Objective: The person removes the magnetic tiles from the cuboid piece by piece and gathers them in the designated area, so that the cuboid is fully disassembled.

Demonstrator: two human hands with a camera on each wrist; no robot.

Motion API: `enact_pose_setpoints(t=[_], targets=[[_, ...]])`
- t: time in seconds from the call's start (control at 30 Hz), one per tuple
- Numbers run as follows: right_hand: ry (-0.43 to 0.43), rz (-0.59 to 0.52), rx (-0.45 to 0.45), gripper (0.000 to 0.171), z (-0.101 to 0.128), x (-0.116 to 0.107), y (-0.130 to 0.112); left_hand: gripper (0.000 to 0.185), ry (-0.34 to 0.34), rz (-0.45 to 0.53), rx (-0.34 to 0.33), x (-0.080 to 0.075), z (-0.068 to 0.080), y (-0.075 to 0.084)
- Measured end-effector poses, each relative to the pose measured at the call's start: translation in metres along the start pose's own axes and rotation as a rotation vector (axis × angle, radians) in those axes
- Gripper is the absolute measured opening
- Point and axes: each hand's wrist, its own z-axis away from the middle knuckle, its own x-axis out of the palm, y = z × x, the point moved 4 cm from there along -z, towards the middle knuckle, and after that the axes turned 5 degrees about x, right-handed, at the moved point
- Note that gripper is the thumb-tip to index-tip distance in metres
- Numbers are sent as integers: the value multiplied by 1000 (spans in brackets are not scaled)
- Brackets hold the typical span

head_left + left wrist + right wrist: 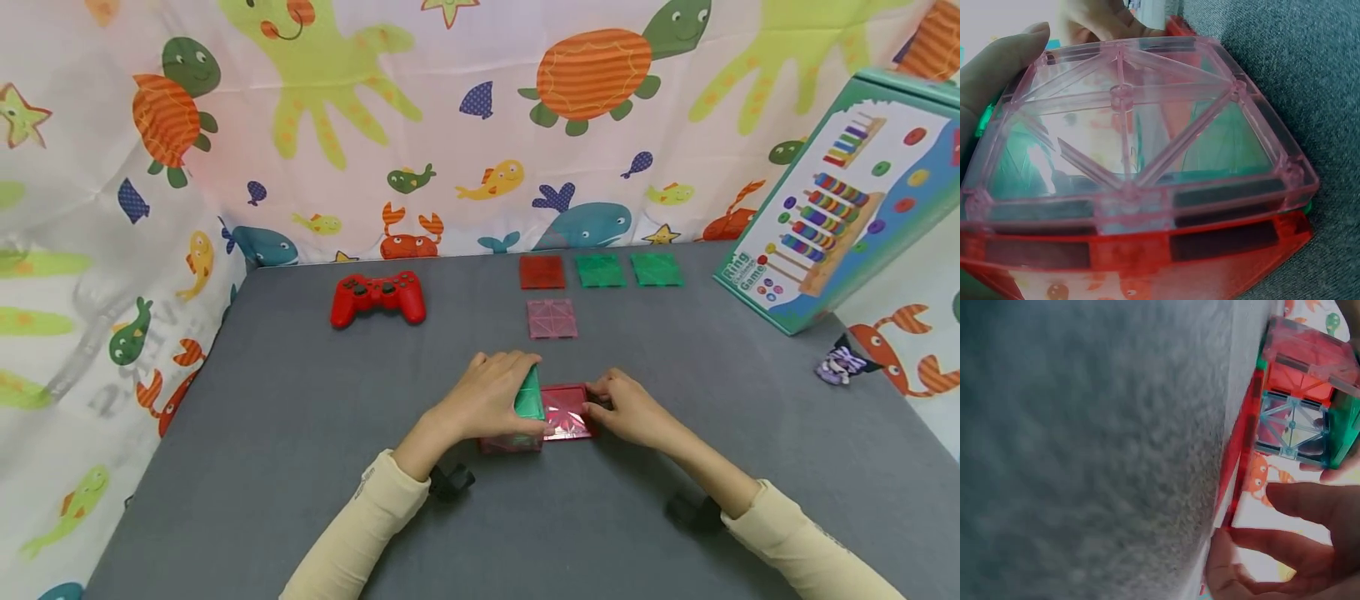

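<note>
My left hand [487, 400] grips a small box of see-through magnetic tiles, fingers over its far side and thumb at the near side. The box has a green tile [530, 396] on top and a pink tile [1121, 125] facing me. A red tile [1135, 256] shows on another side, and a light blue tile [1291, 425] on the side toward my right hand. Lying flat against the box's right side is a red magnetic tile [566, 412]. My right hand [626, 408] pinches this tile's right edge between thumb and fingers.
Behind the hands lie a pink tile [552, 319], a red tile [542, 272] and two green tiles [600, 271]. A red game controller [378, 298] is at the back left. On the right stand a ring game box [840, 200] and a small figure [843, 362].
</note>
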Motion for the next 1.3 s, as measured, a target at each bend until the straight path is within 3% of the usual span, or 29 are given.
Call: enact_pose_setpoints(t=[0.1, 0.23, 0.33, 0.47, 0.63, 0.77, 0.87, 1.03, 1.1, 1.2, 1.3], targets=[[-19, -157, 58, 43, 4, -1, 1, 83, -19, 2, -4, 0, 0, 1], [-117, -385, 58, 53, 3, -1, 2, 83, -22, 3, -18, -1, 1, 0], [-144, -447, 46, 51, -1, -12, 5, 84, -20, 2, -22, -2, 3, 0], [-26, -557, 142, 46, -16, -41, 28, 86, -17, -1, -17, -3, 4, 0], [132, -729, 331, 49, -46, -69, 76, 87, -16, 1, -14, -2, 6, -1], [124, -637, 382, 49, -63, -70, 99, 88, -23, 5, -20, -2, 7, 0], [103, -483, 369, 50, -70, -68, 103, 89, -18, -3, -28, -2, 8, 0], [143, -137, 318, 51, -67, -68, 90, 98, 20, -36, -32, -3, 11, 1], [174, -71, 275, 49, -61, -66, 78, 102, 37, -19, -34, -4, 13, -1], [141, -138, 184, 42, -48, -56, 50, 103, 62, 77, -55, -5, 18, -8], [-21, -324, 89, 38, -37, -34, 15, 98, 83, 235, -92, -3, 28, -19]])
